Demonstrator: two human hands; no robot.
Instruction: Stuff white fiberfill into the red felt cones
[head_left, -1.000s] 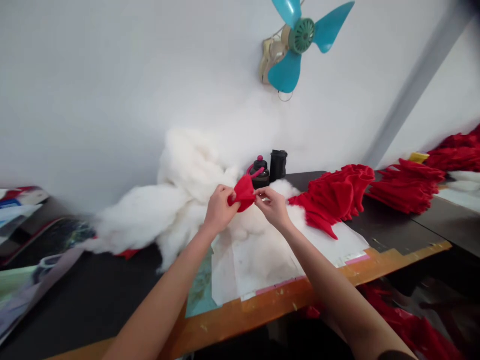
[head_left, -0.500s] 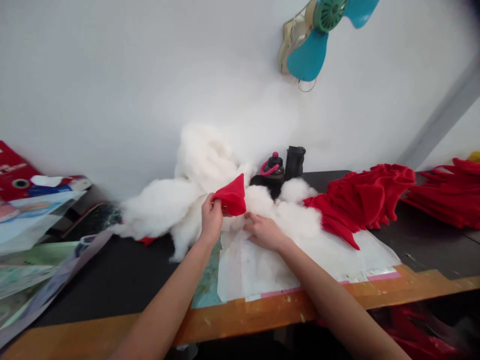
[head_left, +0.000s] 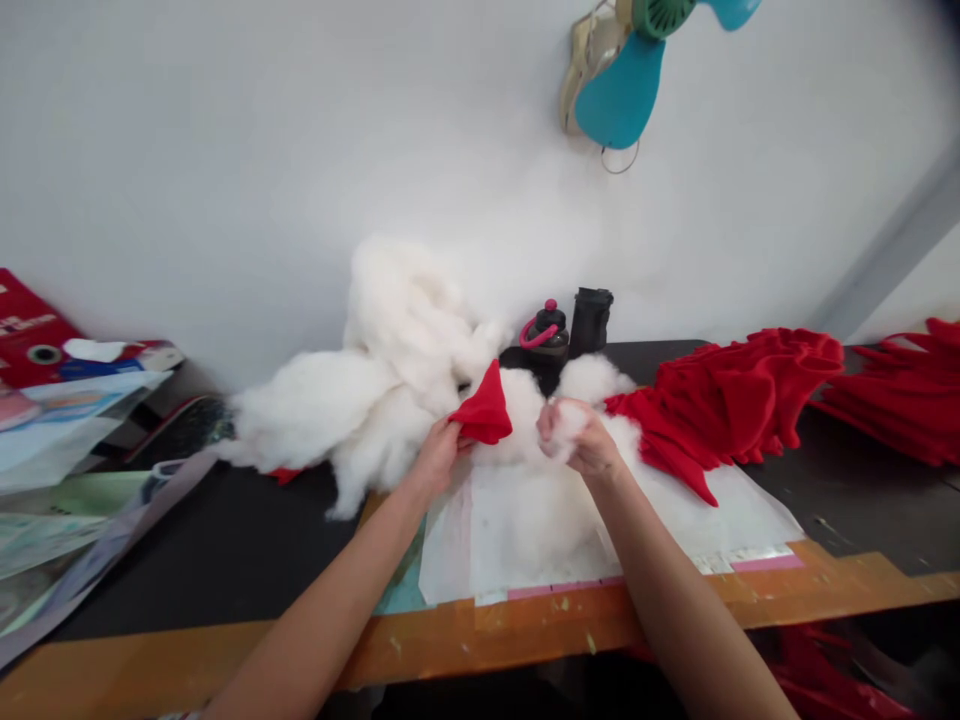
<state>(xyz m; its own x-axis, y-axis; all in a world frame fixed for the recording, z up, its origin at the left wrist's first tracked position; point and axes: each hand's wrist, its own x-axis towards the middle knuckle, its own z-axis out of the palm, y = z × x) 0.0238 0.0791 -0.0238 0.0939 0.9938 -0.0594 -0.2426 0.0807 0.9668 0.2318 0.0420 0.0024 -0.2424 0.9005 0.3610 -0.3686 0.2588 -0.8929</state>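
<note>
A pointed red fabric cone (head_left: 486, 408) is pinched at its lower left side by my left hand (head_left: 441, 452), its tip pointing up. To its right, my right hand (head_left: 583, 440) is closed on a tuft of white fibre stuffing (head_left: 564, 428), apart from the cone. Behind both hands lies a big heap of white stuffing (head_left: 405, 320). More loose stuffing (head_left: 555, 515) rests on the white sheet (head_left: 487, 545) below my right hand.
A pile of red fabric pieces (head_left: 742, 395) lies on the right, with another red stack (head_left: 900, 400) beyond it. A black bottle with a pink strap (head_left: 547, 330) and a black container (head_left: 591, 320) stand by the wall. Papers (head_left: 75, 500) are at the left; a wall fan (head_left: 619, 95) hangs above.
My right hand has risen to the right and now holds a tuft of stuffing. My left hand has shifted slightly right and down, with the red cone turned more upright.
</note>
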